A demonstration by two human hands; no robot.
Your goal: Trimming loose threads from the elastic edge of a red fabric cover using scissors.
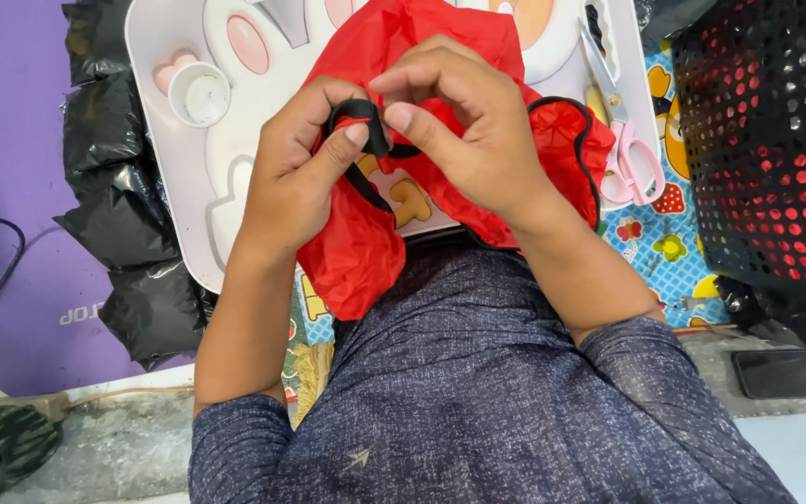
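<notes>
A crumpled red fabric piece (356,252) with a black edge band (366,117) lies over a white tray, held up in front of my chest. My left hand (296,173) pinches the black band between thumb and fingers. My right hand (464,121) grips the same band and the red cloth just beside it, fingertips touching the left thumb. The black trim also loops along the cloth's right side (590,154).
The white tray (156,84) holds a small white cup (200,93) and pink-handled scissors (629,154). Black plastic bags (123,215) lie to the left on a purple mat (11,140). A black perforated basket (776,140) stands right, a dark phone (790,373) below it.
</notes>
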